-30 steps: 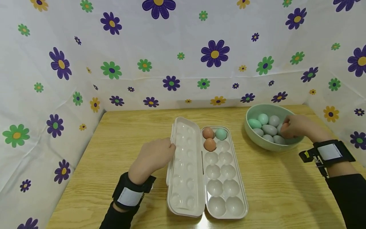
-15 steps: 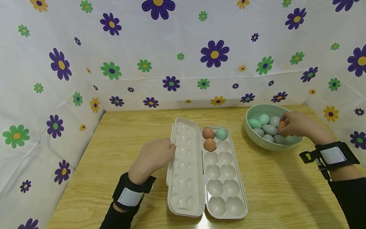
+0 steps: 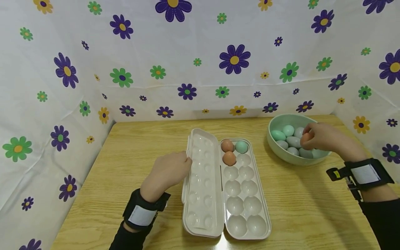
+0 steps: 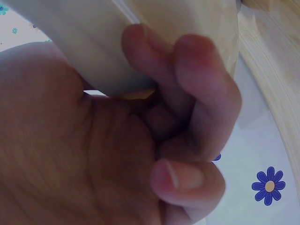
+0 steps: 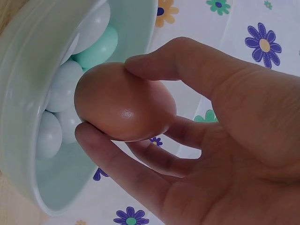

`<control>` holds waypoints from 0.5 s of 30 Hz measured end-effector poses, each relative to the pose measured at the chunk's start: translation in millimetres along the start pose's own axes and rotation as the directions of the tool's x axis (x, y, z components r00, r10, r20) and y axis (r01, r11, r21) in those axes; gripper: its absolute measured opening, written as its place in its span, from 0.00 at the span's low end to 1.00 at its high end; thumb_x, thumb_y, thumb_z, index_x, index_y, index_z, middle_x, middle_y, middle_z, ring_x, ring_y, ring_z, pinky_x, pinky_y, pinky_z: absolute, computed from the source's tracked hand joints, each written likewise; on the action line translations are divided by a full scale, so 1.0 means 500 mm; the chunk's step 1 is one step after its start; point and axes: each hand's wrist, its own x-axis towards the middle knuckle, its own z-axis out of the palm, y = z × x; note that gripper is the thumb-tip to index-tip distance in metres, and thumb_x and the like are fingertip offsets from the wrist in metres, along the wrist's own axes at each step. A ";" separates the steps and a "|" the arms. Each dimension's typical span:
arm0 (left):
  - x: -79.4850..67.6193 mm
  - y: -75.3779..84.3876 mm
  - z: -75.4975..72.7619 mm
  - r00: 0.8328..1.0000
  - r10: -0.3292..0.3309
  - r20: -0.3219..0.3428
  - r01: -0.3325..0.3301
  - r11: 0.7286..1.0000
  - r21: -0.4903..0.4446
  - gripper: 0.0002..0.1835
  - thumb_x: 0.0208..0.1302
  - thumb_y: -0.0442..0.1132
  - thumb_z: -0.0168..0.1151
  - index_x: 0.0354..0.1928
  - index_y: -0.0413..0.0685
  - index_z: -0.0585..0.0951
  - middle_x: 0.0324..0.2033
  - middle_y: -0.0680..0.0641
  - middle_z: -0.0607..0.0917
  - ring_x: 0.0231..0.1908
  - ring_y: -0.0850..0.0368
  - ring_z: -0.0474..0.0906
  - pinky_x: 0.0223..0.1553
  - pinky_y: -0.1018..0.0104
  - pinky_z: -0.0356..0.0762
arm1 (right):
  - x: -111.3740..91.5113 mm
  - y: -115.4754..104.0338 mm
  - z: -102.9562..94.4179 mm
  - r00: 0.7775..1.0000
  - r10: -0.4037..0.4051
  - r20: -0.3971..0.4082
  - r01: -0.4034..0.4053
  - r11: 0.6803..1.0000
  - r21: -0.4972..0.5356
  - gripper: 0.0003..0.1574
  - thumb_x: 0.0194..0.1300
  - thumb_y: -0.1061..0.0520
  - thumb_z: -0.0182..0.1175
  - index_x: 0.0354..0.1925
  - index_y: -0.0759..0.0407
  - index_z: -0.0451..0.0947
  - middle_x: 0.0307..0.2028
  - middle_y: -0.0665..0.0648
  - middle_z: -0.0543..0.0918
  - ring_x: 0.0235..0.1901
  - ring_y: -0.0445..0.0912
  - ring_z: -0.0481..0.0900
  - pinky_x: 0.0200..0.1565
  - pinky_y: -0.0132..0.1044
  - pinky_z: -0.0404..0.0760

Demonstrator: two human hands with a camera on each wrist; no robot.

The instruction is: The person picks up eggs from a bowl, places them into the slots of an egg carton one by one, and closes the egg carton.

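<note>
A brown egg (image 5: 119, 103) is pinched between the thumb and fingers of my right hand (image 3: 325, 137), just above the pale green bowl (image 3: 290, 159). Grey and mint eggs (image 3: 293, 141) fill the bowl below it. My left hand (image 3: 168, 169) grips the left edge of the open lid (image 3: 200, 208) of a white egg carton; in the left wrist view its fingers (image 4: 206, 79) curl around that edge. The carton's tray (image 3: 248, 208) holds two brown eggs (image 3: 229, 158) and one mint egg (image 3: 241, 147) at its far end; its other cups are bare.
The wooden table (image 3: 140, 139) bears the carton near its middle and the bowl at the back right. A flowered cloth (image 3: 200, 52) hangs behind and along both sides.
My right hand has lifted the brown egg up from among the other eggs and shifted it slightly left. The left hand and the carton have stayed put.
</note>
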 end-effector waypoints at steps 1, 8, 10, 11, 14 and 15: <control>0.000 0.000 0.000 1.000 0.000 0.002 0.000 1.000 0.002 0.19 0.77 0.43 0.39 0.31 0.46 0.77 0.19 0.51 0.70 0.21 0.55 0.69 0.22 0.65 0.61 | 0.000 -0.002 0.000 1.000 -0.001 -0.001 0.001 1.000 -0.003 0.25 0.59 0.56 0.65 0.49 0.70 0.71 0.39 0.65 0.75 0.38 0.55 0.73 0.35 0.42 0.72; 0.001 0.000 -0.001 1.000 -0.004 0.007 0.003 1.000 0.007 0.20 0.77 0.44 0.39 0.30 0.47 0.77 0.20 0.51 0.70 0.22 0.55 0.70 0.23 0.65 0.61 | -0.006 -0.014 -0.002 1.000 -0.015 -0.007 0.014 1.000 -0.002 0.27 0.60 0.55 0.66 0.50 0.71 0.72 0.43 0.69 0.77 0.40 0.57 0.73 0.38 0.44 0.75; 0.001 -0.001 -0.001 1.000 0.000 0.005 0.000 1.000 0.008 0.20 0.77 0.44 0.39 0.29 0.48 0.76 0.20 0.51 0.70 0.22 0.55 0.70 0.23 0.64 0.61 | -0.008 -0.016 -0.001 1.000 -0.020 -0.010 0.020 1.000 0.003 0.27 0.60 0.55 0.66 0.50 0.71 0.72 0.43 0.69 0.78 0.40 0.58 0.74 0.38 0.45 0.75; 0.001 0.000 -0.001 1.000 0.001 0.004 -0.001 1.000 0.009 0.20 0.77 0.44 0.39 0.29 0.48 0.76 0.20 0.51 0.70 0.22 0.55 0.70 0.23 0.64 0.61 | -0.009 -0.017 -0.001 1.000 -0.023 -0.014 0.023 1.000 0.003 0.27 0.59 0.55 0.66 0.50 0.71 0.72 0.43 0.69 0.78 0.40 0.58 0.74 0.38 0.45 0.75; 0.000 -0.001 -0.001 1.000 0.002 0.004 -0.002 1.000 0.010 0.20 0.77 0.43 0.39 0.28 0.48 0.75 0.19 0.51 0.69 0.22 0.55 0.69 0.23 0.65 0.61 | -0.011 -0.022 0.000 0.999 -0.026 -0.023 0.026 1.000 0.001 0.28 0.59 0.55 0.66 0.51 0.71 0.72 0.43 0.70 0.78 0.40 0.58 0.74 0.39 0.45 0.76; 0.000 -0.001 -0.002 1.000 0.001 0.004 -0.001 1.000 0.008 0.20 0.77 0.43 0.39 0.28 0.48 0.75 0.19 0.51 0.69 0.22 0.56 0.69 0.23 0.65 0.60 | -0.012 -0.023 0.000 0.999 -0.027 -0.025 0.027 1.000 0.000 0.28 0.59 0.55 0.66 0.51 0.71 0.72 0.43 0.70 0.78 0.40 0.58 0.74 0.39 0.46 0.76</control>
